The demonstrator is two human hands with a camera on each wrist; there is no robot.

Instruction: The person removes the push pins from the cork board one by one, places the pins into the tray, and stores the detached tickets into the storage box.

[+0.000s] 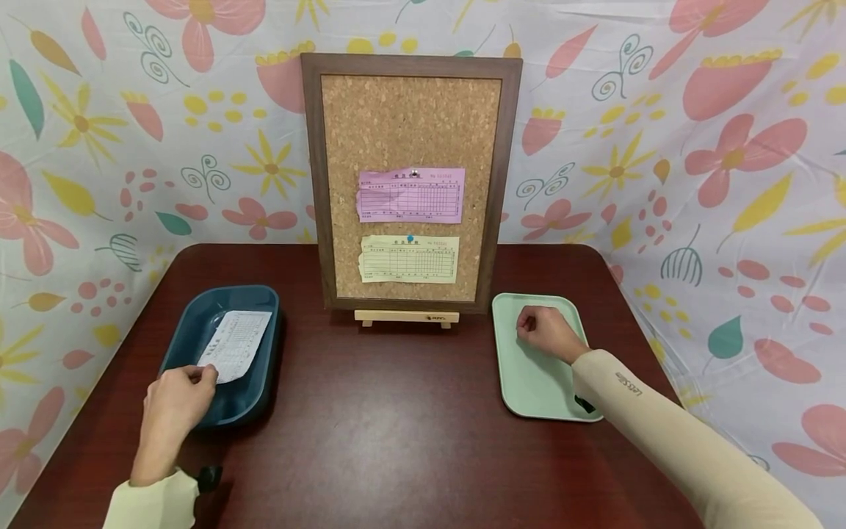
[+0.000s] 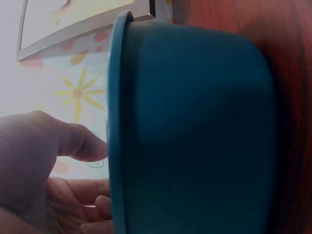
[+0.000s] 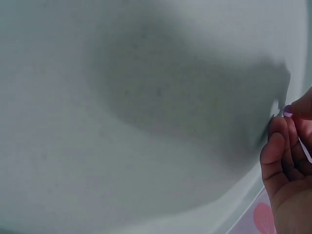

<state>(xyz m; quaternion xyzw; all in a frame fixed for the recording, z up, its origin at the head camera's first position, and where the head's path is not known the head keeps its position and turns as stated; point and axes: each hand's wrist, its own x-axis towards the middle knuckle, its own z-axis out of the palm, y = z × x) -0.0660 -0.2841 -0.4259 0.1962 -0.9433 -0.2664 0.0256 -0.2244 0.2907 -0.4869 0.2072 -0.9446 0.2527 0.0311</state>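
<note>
A white printed paper slip (image 1: 239,344) lies slanted in the dark blue basin (image 1: 269,382). My left hand (image 1: 175,404) reaches over the basin's near-left rim and pinches the slip's near corner. In the left wrist view the basin's outer wall (image 2: 195,126) hides the fingertips and the slip. Over the pale green tray (image 1: 529,389), my right hand (image 1: 550,332) pinches a small purple push pin (image 3: 287,111) between thumb and finger. Only a bit of the pin shows.
A framed cork board (image 1: 410,117) stands on a wooden easel (image 1: 406,317) at the back middle. Pinned on it are a pink slip (image 1: 410,197) and, below, a yellow slip (image 1: 410,261). The brown table (image 1: 383,426) meets a flowered cloth (image 1: 734,220) behind and at the sides.
</note>
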